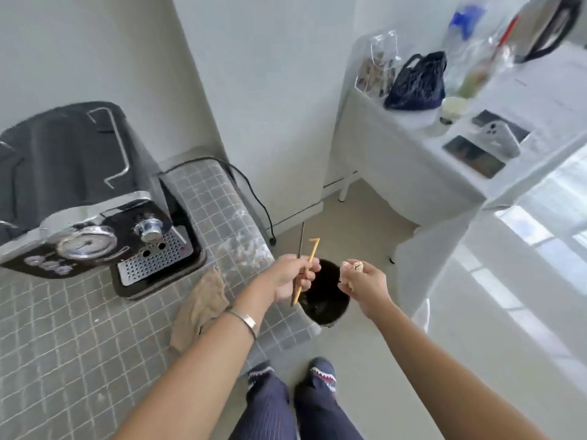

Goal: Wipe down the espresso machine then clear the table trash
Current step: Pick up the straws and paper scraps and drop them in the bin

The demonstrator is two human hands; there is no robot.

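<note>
Your left hand (293,276) has its fingers clamped on two thin sticks, a yellow bent straw (306,269) and a dark straw (300,242), held upright just above the dark bin (327,300) that stands on the floor by the counter's near right corner. Your right hand (362,279) has its fingers closed around a crumpled wad of trash (352,267), also over the bin's mouth. The step in hand looks like the drop, so the trash part of the job seems well along.

To do it well, bring both hands fully over the middle of the opening before you let go; the left hand sits over the bin's left rim, and long straws can tip out or land on the floor if released at an edge. Tilt the straws so their lower ends point into the bin, then spread your fingers. Let the wad fall straight down from the right hand.

The espresso machine (95,223) stands at the counter's (79,338) far left, and the tan cloth (200,309) lies crumpled near the counter's right edge, just beside your left forearm. Some pale scraps (244,249) seem to lie near the far right edge, though blur makes this uncertain; check there afterwards.
</note>
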